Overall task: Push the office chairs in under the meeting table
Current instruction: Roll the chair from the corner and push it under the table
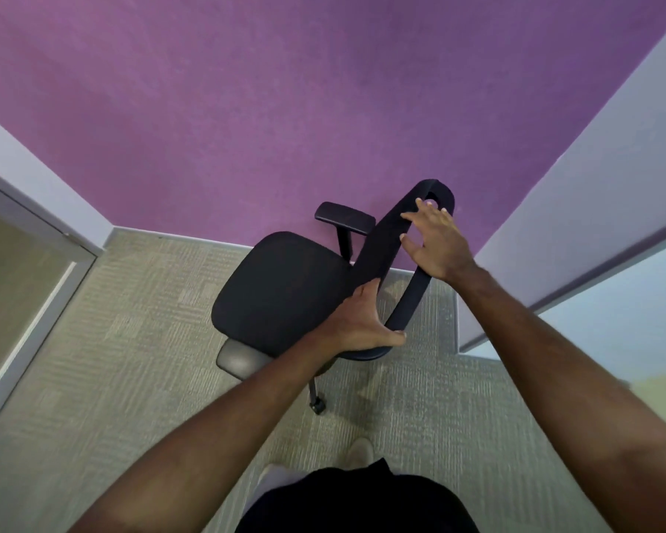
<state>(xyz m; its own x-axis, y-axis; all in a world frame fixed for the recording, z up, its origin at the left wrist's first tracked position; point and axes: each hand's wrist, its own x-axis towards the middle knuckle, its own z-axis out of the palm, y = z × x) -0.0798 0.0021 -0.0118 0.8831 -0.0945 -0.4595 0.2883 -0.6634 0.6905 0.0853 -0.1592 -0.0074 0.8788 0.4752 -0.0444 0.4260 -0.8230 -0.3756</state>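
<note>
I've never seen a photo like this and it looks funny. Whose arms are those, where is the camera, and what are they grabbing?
No robot here: these are a person's own arms, filmed by a camera worn on their head, looking down. On the carpet, by the purple wall, stands a black office chair. The left hand grips the lower end of its backrest; the right hand rests on the top rim, fingers spread. No table shows.

The black fabric office chair (281, 286) was plain, with one grey padded armrest (241, 359). The painted back wall (285, 90) was solid purple and the smooth side walls (593, 167) pale lavender. The beige-grey carpet (131, 340) bore a woven crosshatch pattern.
</note>
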